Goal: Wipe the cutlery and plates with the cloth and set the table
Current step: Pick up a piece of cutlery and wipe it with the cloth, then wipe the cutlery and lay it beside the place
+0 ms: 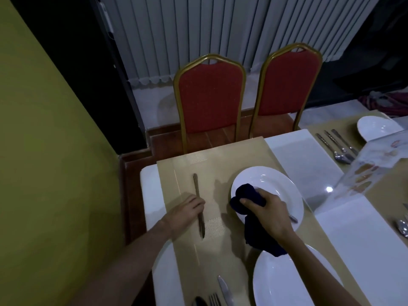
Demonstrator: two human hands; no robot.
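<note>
A white plate [280,184] lies on a tan placemat [220,164] at the table's far left. My right hand [268,212] rests on the plate's near rim, closed around a dark blue cloth [254,228] that hangs down toward a second white plate [280,281] nearer me. My left hand [184,214] lies on the mat left of the plate, fingers pinching a table knife [199,206] that lies flat, blade pointing toward me. A piece of cutlery [293,218] peeks out at the plate's right edge, mostly hidden by my wrist.
A knife [225,290], fork [214,299] and spoon [198,301] lie at the near edge. Two red chairs [209,102] stand behind the table. Far right holds another plate [375,127], cutlery [337,146] and a clear menu stand [373,164]. A yellow wall [44,151] runs along the left.
</note>
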